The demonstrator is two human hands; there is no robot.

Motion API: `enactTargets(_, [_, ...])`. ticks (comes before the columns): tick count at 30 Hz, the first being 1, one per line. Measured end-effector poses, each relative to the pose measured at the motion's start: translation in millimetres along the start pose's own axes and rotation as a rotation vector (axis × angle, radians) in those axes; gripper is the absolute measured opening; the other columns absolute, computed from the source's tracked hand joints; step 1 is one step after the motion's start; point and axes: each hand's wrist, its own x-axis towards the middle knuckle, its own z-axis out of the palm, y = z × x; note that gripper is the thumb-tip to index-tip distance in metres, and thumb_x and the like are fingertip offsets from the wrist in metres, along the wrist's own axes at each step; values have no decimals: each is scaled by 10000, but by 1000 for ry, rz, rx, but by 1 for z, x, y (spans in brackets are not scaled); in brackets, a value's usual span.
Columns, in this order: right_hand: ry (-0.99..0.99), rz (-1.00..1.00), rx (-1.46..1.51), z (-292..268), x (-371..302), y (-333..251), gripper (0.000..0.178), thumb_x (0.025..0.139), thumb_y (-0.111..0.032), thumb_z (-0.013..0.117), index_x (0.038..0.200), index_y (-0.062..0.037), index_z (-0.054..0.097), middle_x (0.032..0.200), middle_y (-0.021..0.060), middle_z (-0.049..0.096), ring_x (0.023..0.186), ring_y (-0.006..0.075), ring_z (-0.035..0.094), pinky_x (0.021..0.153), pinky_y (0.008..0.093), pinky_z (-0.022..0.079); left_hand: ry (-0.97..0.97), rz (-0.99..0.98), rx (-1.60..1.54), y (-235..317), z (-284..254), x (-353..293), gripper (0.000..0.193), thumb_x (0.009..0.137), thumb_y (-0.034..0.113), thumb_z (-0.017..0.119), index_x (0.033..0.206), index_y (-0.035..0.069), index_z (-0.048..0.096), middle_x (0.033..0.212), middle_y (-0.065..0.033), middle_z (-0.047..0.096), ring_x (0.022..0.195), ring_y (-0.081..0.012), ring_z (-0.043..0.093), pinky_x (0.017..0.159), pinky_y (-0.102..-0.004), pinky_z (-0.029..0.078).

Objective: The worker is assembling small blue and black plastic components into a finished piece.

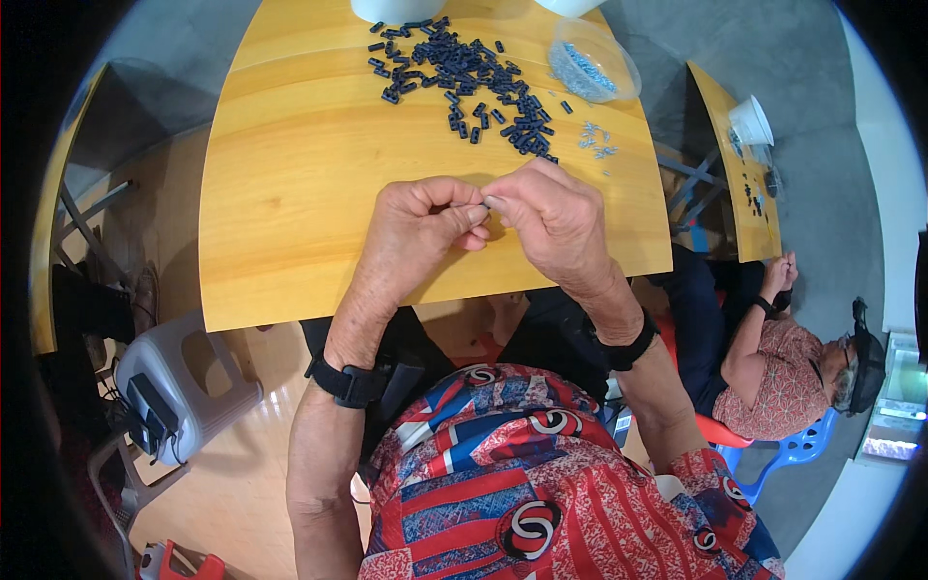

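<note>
Head view, looking down: two bare hands meet over the near half of a yellow wooden worktop (290,213), right of its middle. The left hand (416,222) pinches a small dark part (486,204) between thumb and forefinger, its other fingers curled in. The right hand (563,224) has thumb and forefinger pressed together at the same spot; whether they grip the part or something smaller cannot be told. Fingertips cover most of the part, so which way it points and how its long axis runs are hidden.

Containers stand along the far edge. Near the far right corner is a clear round tub (630,79), holding a layer of small bluish-silver pieces (577,70). Two white containers — one left of centre (396,9), one farther right (570,4) — are cut off by the frame, their contents out of sight.

A heap of short black pieces (469,66) spreads from the far edge toward the right hand, its nearest end just beyond the knuckles. These pieces are oblong, their long axes turned every way. Between heap and right edge lie scattered silver bits (597,143), nearer than the tub.

Past the right edge, a co-worker (788,377) sits at another table (720,116) — a white tub (752,122) stands on it.
</note>
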Motion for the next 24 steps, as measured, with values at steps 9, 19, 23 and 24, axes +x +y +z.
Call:
enactTargets(9, [58, 242, 207, 13, -3, 3, 39, 798, -18, 646, 827, -5, 669, 718, 82, 615, 614, 184, 600, 553, 290, 476, 51, 6, -9, 0, 1, 1, 97, 891, 3, 593, 933, -48, 665, 796, -73, 677, 666, -95, 633, 611, -215, 534])
enactTargets(19, [127, 447, 394, 4, -2, -4, 95, 828, -17, 646, 917, 17, 651, 752, 66, 634, 655, 124, 599, 596, 245, 480, 45, 10, 0, -1, 2, 1, 114, 894, 53, 610, 958, -25, 664, 782, -67, 665, 687, -103, 630, 640, -218, 536])
enactTargets(23, [52, 303, 254, 8, -7, 7, 66, 843, -21, 641, 892, 23, 636, 750, 51, 631, 640, 108, 588, 590, 233, 481, 49, 5, 18, -2, 0, 0, 114, 892, 54, 614, 961, -24, 662, 781, -67, 665, 684, -108, 630, 638, -221, 536])
enactTargets(24, [64, 308, 241, 8, -8, 7, 56, 847, -24, 640, 879, 21, 633, 751, 43, 630, 626, 96, 580, 575, 226, 479, 43, 5, 19, -1, 0, 1, 114, 891, 54, 615, 961, -24, 662, 780, -67, 665, 683, -110, 631, 640, -224, 537])
